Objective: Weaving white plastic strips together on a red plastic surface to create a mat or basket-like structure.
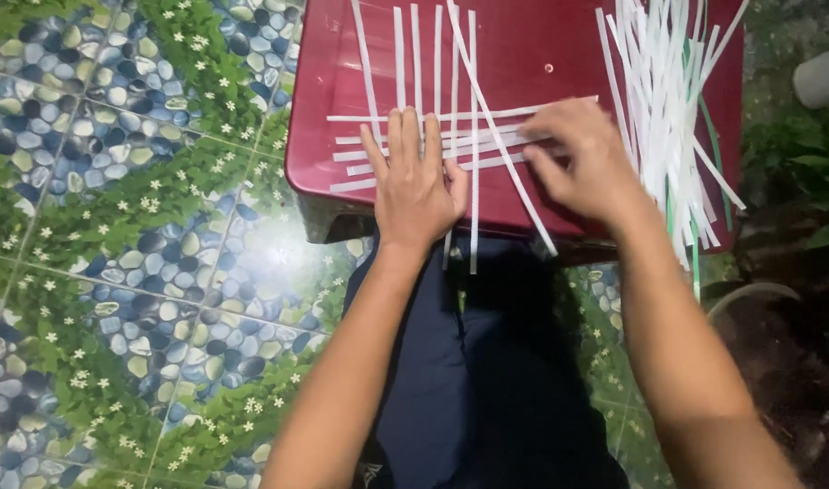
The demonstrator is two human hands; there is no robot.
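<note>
A dark red plastic stool (532,45) stands in front of me with white strips woven (433,113) crosswise on its top. My left hand (416,186) lies flat on the woven strips, fingers spread, pressing them down. My right hand (585,158) pinches the right ends of the horizontal strips, fingers curled around them. One long white strip (509,163) runs diagonally across the weave and over the stool's front edge.
A loose bundle of white strips with a few green ones (663,100) lies on the stool's right side and hangs over its edge. The floor (116,226) shows a pebble and leaf pattern. My dark trousers (487,362) are below. Plants (795,163) stand at right.
</note>
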